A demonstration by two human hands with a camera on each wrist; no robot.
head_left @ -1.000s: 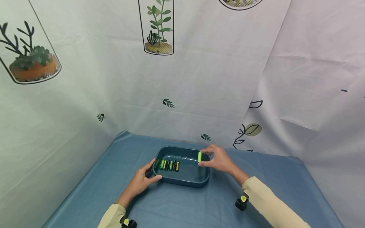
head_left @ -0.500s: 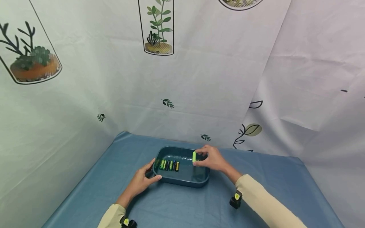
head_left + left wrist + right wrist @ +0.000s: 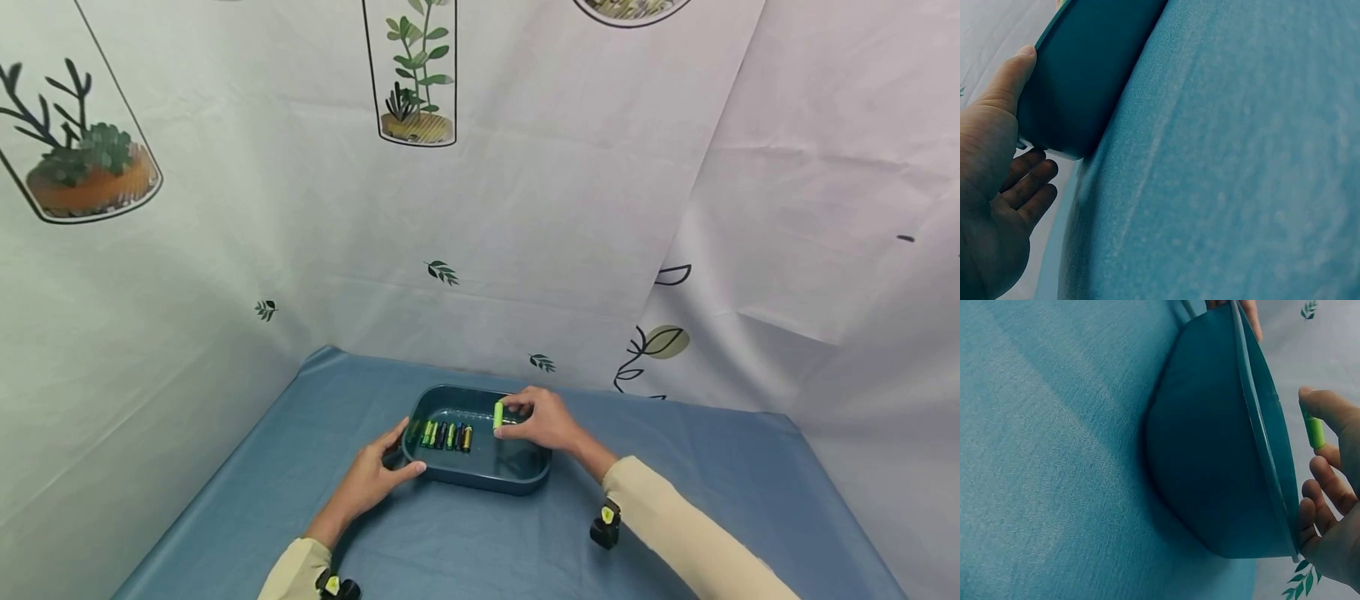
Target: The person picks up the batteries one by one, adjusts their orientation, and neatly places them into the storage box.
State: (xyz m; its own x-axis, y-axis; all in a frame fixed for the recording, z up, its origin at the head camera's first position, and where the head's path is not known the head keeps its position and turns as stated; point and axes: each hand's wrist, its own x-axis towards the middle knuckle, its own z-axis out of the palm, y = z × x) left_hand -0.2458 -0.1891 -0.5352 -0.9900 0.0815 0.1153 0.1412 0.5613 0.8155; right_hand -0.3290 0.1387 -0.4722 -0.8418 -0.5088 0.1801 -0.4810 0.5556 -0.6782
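Observation:
A dark teal tray with rounded corners stands on the table. My left hand rests at its left end, thumb straight against the front corner and forefinger reaching to the left rim. In the left wrist view the thumb touches the tray's rim, while the other fingers hang loosely beside the end wall. Inside the tray, several batteries lie side by side in a row toward the left. Over the tray's right half, my right hand pinches a bright green battery by its two ends between thumb and forefinger.
Blue cloth covers the table under the tray. Behind it hangs a pale backdrop printed with plants. A black wrist camera sits below the right sleeve, and another camera at the left wrist.
My right hand has moved left over the tray with the green battery, closer to the row. The left hand, the tray and the batteries in it have stayed put.

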